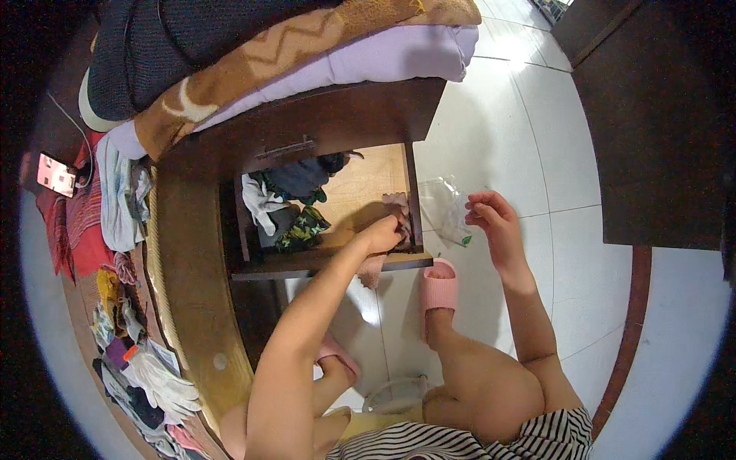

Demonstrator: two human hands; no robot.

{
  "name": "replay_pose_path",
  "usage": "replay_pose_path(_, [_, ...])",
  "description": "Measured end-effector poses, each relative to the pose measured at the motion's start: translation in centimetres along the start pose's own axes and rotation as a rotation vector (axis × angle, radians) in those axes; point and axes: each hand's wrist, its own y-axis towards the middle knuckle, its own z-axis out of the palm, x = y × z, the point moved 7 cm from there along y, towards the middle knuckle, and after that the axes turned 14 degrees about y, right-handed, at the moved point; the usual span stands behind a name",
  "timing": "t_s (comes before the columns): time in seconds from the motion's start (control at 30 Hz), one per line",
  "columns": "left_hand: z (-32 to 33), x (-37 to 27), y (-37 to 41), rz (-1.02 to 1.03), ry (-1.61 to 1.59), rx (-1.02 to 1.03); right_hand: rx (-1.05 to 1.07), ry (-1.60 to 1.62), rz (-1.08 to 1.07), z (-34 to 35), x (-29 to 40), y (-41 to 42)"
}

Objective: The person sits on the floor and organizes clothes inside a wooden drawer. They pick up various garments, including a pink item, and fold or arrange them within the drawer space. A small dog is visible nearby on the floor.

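Observation:
My left hand [384, 234] reaches into an open wooden drawer [362, 174] and grips a brownish-pink cloth [372, 270], part of which hangs over the drawer's edge. More of this cloth lies in the drawer's corner. My right hand [493, 211] is raised over the tiled floor, right of the drawer. Its fingertips are close to a clear plastic bag [445, 210] with a green leaf mark; whether they touch it is unclear. Dark folded fabric [299, 179], a white glove [263, 201] and a green patterned cloth [303, 227] lie in the drawer's left part.
A folded lilac quilt [374, 57] and a brown blanket [287, 43] lie above the drawer. Gloves [164, 385], socks [119, 195] and a lit phone [56, 174] line the left side. A dark wooden panel [655, 132] stands right; pink slippers [440, 286] are below.

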Motion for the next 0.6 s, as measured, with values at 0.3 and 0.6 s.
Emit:
replay_pose_path(0.3, [0.7, 0.0, 0.4, -0.08, 0.36, 0.074, 0.002, -0.032, 0.03, 0.4, -0.1, 0.1])
replay_pose_path(0.6, [0.9, 0.7, 0.2, -0.025, 0.489, 0.045, 0.023, -0.03, 0.042, 1.1, -0.3, -0.2])
